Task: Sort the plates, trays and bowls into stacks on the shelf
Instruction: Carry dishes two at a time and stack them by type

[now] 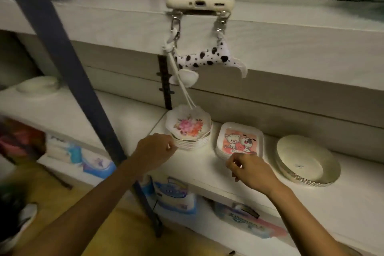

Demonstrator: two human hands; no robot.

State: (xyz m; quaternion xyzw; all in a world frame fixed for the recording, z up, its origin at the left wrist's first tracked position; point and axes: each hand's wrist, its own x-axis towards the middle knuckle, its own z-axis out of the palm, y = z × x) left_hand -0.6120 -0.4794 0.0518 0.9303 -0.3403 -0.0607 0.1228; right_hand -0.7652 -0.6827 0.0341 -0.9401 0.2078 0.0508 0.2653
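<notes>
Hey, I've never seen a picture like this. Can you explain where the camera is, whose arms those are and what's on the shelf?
There is no machine here. The two arms belong to a person, and the single picture comes from a camera worn on their head, looking forward and down. On the white shelf stand three stacks: flower-printed bowls, cartoon-printed trays and, furthest right, plain plates. The left hand is curled against the side of the bowls. The right hand is curled at the front edge of the trays. The picture does not show whether either hand actually grips. A phone with a spotted plush charm lies on the upper shelf.
</notes>
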